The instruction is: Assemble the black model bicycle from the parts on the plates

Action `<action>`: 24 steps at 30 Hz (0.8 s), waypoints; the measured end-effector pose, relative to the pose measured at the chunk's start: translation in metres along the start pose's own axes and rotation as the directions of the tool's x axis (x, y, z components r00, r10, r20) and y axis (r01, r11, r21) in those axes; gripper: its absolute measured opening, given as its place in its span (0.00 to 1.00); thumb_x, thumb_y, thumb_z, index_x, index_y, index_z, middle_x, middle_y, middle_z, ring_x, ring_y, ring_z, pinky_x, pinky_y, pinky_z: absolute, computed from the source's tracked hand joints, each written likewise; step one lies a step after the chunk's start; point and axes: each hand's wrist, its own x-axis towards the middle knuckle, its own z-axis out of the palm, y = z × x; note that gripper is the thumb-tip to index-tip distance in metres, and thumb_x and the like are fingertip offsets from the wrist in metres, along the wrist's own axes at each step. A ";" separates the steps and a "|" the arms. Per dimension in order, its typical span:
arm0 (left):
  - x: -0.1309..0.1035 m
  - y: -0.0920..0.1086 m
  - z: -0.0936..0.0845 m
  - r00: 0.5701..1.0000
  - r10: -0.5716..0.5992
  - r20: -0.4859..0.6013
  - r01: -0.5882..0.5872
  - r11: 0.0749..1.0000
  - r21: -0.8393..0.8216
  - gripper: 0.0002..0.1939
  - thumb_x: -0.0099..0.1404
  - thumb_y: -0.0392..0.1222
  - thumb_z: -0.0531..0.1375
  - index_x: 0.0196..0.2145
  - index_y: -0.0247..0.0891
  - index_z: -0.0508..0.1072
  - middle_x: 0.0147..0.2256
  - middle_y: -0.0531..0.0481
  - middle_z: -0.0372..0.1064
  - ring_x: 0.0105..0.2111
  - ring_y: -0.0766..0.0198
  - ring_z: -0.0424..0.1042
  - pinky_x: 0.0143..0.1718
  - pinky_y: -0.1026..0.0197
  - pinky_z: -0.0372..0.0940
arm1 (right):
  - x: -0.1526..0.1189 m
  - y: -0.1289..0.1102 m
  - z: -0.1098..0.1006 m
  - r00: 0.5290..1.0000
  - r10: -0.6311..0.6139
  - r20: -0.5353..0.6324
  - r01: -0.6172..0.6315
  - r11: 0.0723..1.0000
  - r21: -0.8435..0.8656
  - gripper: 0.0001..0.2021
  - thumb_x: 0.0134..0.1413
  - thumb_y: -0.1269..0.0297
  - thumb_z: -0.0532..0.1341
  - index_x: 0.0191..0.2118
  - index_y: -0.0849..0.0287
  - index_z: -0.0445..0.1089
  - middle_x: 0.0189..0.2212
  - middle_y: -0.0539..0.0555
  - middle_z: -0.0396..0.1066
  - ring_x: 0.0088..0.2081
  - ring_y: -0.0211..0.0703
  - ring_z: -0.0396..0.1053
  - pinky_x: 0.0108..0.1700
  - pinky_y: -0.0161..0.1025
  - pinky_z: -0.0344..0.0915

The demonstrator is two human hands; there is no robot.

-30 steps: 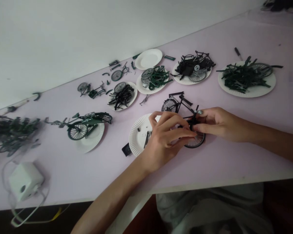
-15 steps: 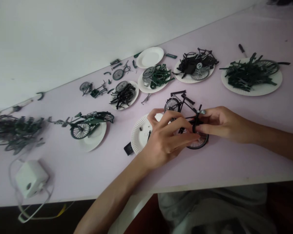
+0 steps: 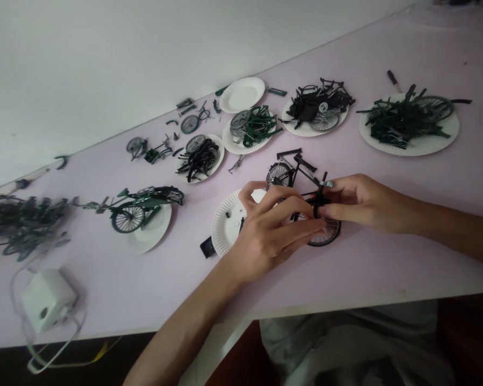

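Observation:
A black model bicycle [image 3: 301,172] stands tilted on the table between my two hands, its spoked front wheel toward me and its rear wheel farther off. My left hand [image 3: 268,228] reaches across from the left, closed on the bicycle around its front wheel and fork; its fingertips partly cover the wheel. From the right, my right hand [image 3: 354,203] pinches the front end near the handlebar, thumb and fingers close together. Behind my left hand lies a white paper plate [image 3: 223,225] with a few tiny dark parts on it. A small black piece [image 3: 207,247] sits beside that plate.
Plates of black parts [image 3: 201,158] and green parts [image 3: 253,127] line the back, with a larger green pile [image 3: 406,120] at right. A green model tricycle [image 3: 147,206] rests over a plate at left. Nearer are a white power adapter [image 3: 48,300] and its cable.
The view has shifted slightly, so the table's things appear a little farther left. Both hands keep their hold on the model bicycle, with hardly any movement.

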 end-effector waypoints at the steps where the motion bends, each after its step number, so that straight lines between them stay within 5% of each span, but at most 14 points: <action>1: 0.000 0.000 0.000 1.000 -0.004 0.002 0.004 1.000 -0.005 0.03 0.70 0.38 0.68 0.41 0.42 0.78 0.38 0.52 0.78 0.44 0.59 0.74 0.53 0.46 0.55 | 0.000 0.000 0.000 1.000 0.007 -0.005 -0.007 1.000 0.001 0.12 0.58 0.59 0.68 0.46 0.57 0.78 0.39 0.53 0.80 0.41 0.45 0.77 0.40 0.38 0.73; 12: 0.000 0.003 -0.002 0.995 -0.083 0.060 0.087 0.994 -0.065 0.02 0.71 0.37 0.66 0.41 0.41 0.76 0.39 0.51 0.78 0.46 0.58 0.73 0.51 0.48 0.57 | 0.000 -0.001 0.001 0.998 0.044 -0.045 -0.044 0.999 -0.013 0.10 0.53 0.58 0.70 0.38 0.57 0.77 0.33 0.52 0.78 0.39 0.48 0.76 0.38 0.40 0.73; 24: 0.002 0.005 -0.011 0.986 -0.065 0.150 0.078 0.994 -0.079 0.02 0.73 0.35 0.63 0.42 0.41 0.76 0.41 0.50 0.77 0.48 0.57 0.72 0.53 0.47 0.56 | -0.001 0.001 0.001 0.999 0.029 0.013 -0.029 0.999 -0.045 0.12 0.61 0.54 0.65 0.41 0.58 0.76 0.38 0.54 0.79 0.42 0.48 0.76 0.40 0.41 0.72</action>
